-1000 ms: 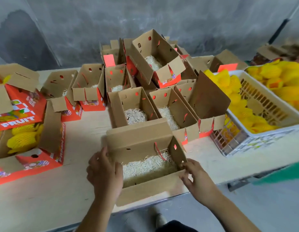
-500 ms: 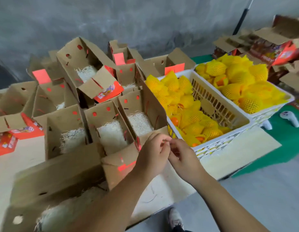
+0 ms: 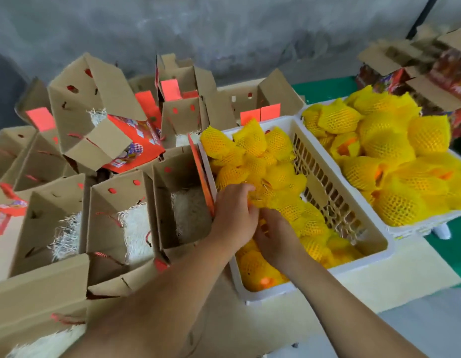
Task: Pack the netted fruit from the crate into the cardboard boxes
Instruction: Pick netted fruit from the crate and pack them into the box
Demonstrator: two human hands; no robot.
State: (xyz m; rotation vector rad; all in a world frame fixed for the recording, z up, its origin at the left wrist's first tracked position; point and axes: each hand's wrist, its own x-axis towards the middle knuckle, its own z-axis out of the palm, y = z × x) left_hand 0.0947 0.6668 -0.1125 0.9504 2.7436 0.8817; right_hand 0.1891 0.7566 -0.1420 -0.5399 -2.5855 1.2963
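Over the crate (image 3: 340,202), both hands now reach among the fruit (image 3: 275,174); left hand (image 3: 234,218) and right hand (image 3: 275,239) curl around netted pieces, no longer touching each other above the boxes (image 3: 120,223).

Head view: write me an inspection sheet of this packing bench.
Surface: pale tabletop, mostly covered.
Job's things: near crate about half full of netted fruit; far crate heaped. Open boxes lined with shredded paper, no fruit seen.
Clutter: more printed boxes behind the far crate.
Hands: left hand and right hand both in the near crate on fruit; grip unclear.
Cables: nothing seen.
Surroundings: grey wall, green floor.
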